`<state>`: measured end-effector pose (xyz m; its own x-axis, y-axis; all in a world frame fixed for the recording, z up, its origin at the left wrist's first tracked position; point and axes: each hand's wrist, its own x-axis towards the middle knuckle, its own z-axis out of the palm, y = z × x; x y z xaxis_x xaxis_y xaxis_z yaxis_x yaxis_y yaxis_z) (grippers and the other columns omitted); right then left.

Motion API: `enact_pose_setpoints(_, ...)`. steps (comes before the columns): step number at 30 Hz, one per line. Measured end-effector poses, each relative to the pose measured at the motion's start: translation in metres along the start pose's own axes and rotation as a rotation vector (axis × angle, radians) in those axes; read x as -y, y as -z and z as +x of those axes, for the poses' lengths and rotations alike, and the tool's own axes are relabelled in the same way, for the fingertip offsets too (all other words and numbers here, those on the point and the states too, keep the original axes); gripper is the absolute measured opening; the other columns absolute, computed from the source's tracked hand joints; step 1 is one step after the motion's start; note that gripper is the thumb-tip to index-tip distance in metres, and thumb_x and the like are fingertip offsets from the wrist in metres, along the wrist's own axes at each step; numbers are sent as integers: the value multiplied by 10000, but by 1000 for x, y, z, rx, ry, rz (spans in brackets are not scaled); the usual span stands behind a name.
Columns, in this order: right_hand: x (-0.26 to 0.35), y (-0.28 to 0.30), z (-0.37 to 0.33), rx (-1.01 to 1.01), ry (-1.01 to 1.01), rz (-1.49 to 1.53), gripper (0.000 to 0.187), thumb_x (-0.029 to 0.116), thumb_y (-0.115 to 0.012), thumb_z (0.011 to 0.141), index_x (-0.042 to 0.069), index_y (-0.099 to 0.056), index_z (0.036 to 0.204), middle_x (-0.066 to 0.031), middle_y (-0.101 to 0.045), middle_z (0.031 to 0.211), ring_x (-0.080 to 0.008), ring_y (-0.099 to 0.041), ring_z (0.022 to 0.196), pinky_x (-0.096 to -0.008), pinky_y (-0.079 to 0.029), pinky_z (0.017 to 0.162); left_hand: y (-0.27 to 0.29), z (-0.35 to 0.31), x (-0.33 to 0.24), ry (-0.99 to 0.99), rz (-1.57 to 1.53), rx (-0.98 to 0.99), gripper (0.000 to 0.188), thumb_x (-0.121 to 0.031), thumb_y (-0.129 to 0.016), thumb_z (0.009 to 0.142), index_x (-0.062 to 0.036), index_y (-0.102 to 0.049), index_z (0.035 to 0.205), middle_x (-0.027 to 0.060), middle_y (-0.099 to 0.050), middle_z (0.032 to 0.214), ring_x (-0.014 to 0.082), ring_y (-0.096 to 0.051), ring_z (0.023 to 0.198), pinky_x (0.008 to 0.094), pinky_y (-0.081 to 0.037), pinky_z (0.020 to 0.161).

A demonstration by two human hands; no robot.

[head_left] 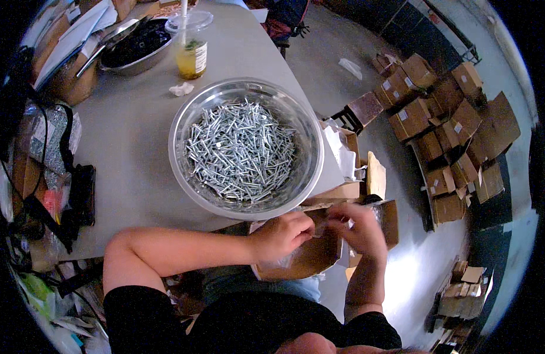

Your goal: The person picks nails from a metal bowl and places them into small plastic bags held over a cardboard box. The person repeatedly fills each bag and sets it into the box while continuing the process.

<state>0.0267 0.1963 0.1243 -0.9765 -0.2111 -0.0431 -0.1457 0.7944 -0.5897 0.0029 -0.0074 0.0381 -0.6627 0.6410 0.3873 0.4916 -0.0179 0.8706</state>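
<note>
Over an open cardboard box, my left hand is closed with its fingertips pinched on a thin clear plastic bag. My right hand faces it, slightly blurred, with thumb and fingers closed at the other side of the same plastic. What the bag contains, if anything, is too unclear to make out. Just beyond both hands, a round metal bowl stands at the table edge. A heap of silver screws or nails fills much of it; their exact kind is too small to tell.
On the grey table stand a lidded plastic drink cup, a crumpled tissue and a bowl of dark pieces. Clutter lines the left side. Cardboard boxes are stacked on the floor at right, near a small stool.
</note>
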Motion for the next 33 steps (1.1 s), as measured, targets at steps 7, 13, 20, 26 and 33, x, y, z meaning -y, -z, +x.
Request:
enact_pose_setpoints(7, 72, 4, 78, 43, 470, -103, 163, 51, -678, 772, 31, -646, 930, -123, -633, 876, -304, -637, 800, -367, -516, 702, -9, -7, 7, 88, 9, 88, 159, -179, -576, 881, -29, -609, 920, 177, -600, 856, 371, -592, 858, 458, -458, 777)
enact_pose_setpoints(13, 100, -48, 131, 140, 711, -167, 155, 72, -672, 751, 55, -638, 901, -116, -610, 902, -316, -626, 814, -394, -518, 697, -10, -4, 4, 40, 20, 112, 232, -230, -558, 902, -7, -618, 930, 193, -627, 931, 384, -600, 889, 456, -461, 797)
enact_pose_setpoints(20, 97, -57, 138, 155, 722, -294, 137, 91, -683, 735, 52, -626, 854, -100, -593, 819, -295, -619, 742, -389, -515, 648, -10, -5, 12, 167, -1, 140, 242, -236, -559, 904, -13, -641, 955, 189, -652, 958, 363, -618, 898, 418, -470, 820)
enact_pose_setpoints(26, 81, -27, 126, 110, 614, 125, 116, -30, -686, 708, 16, -640, 803, -85, -630, 794, -198, -634, 698, -299, -518, 627, -9, -1, 15, 88, -65, 148, 212, -173, -550, 894, -29, -666, 996, 174, -659, 957, 343, -624, 905, 414, -472, 833)
enact_pose_setpoints(33, 86, -20, 95, 7, 473, 143, 279, -28, -680, 698, 31, -608, 961, -85, -630, 818, -192, -640, 711, -294, -524, 633, -12, -7, 15, 167, 24, 135, 177, -170, -569, 877, -51, -669, 962, 151, -656, 877, 334, -628, 890, 424, -475, 817)
